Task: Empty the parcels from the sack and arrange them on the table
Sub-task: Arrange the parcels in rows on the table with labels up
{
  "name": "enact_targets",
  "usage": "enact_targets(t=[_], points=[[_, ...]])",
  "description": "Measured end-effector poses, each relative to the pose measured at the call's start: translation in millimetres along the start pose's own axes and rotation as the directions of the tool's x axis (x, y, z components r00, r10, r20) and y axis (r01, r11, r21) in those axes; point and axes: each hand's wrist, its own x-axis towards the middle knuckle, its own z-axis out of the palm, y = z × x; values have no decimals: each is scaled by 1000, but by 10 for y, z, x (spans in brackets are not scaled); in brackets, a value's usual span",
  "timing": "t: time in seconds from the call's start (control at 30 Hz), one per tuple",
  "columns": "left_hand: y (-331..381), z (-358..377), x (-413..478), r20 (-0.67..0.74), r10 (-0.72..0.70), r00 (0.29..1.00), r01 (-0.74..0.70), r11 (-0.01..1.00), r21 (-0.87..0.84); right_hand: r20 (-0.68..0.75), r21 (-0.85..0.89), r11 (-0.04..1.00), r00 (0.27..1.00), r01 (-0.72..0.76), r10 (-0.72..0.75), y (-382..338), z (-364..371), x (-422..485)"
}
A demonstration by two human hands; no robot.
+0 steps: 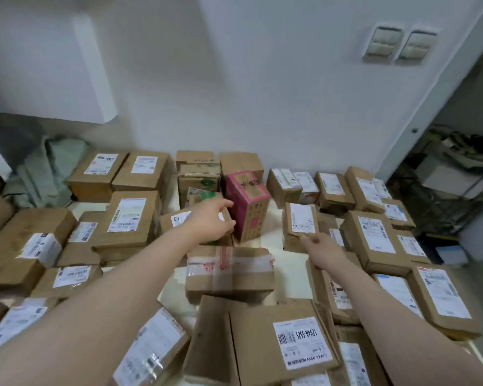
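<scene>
A pale wall [262,93] fills the upper half of the view. Below it a white bench [273,235] stretches from side to side, nearly covered with brown cardboard parcels [129,218], most of them lying flat with white shipping labels facing up. They sit close together in rough rows, with narrow strips of bench showing between them.

At the far left, against the wall, a grey-green sack [53,168] lies slumped beside the back row. On the right, an open doorway [457,176] shows dark wire shelving beyond.

Near the middle, a taped parcel [229,271] lies between your forearms. Behind it a pink box [247,201] stands upright and slightly askew among the brown ones.

Your left hand [212,221] reaches forward with its fingers loosely spread, their tips at the left side of the pink box and not closed around it; blur hides finer detail. Your right hand [321,250] has its fingers curled, with thumb and forefinger pinching the near edge of a labelled parcel [301,227], which is tipped up, just to the right of the pink box.

Two light switches [399,45] are on the wall at upper right.
</scene>
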Motion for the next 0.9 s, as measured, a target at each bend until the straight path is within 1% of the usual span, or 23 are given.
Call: enact_targets(t=[0.07,0.17,0.33,0.4,0.47,0.53,0.6,0.7,0.73,0.8,0.87,0.9], points=[[-40,-68,321,-22,-20,1000,20,1000,-6,-44,22,999,998,40,-39,-241,54,135],[-37,-70,777,-14,-51,999,51,998,-26,-45,42,997,997,66,-65,-524,98,374],[-13,-110,1480,-135,21,991,-13,998,57,-33,152,983,995,102,-98,-922,90,1069],[-40,-149,1741,-176,10,984,6,996,91,-35,175,978,994,111,-106,-1074,127,1404],[-83,-186,2026,-205,14,979,21,985,169,-29,204,972,993,114,-110,-1196,213,1745],[-130,-207,2302,-205,25,978,22,975,222,-20,215,970,994,112,-111,-1286,309,2041],[-139,-209,2545,-169,28,985,15,968,249,-23,208,970,992,124,-122,-1360,381,2287],[-74,-178,2864,-107,42,993,-3,939,343,-38,229,965,992,129,-124,-1412,454,2601],[-45,-152,2965,-69,50,996,-21,928,372,-30,235,964,992,126,-123,-1416,466,2691],[-11,-87,3144,53,39,998,-58,904,423,0,280,954,994,108,-112,-1400,483,2850],[-25,-13,3256,170,-20,985,-64,877,476,24,333,938,993,99,-114,-1356,482,2961],[-46,18,3285,198,-47,979,-59,865,498,32,333,938,993,96,-113,-1323,468,2991]])
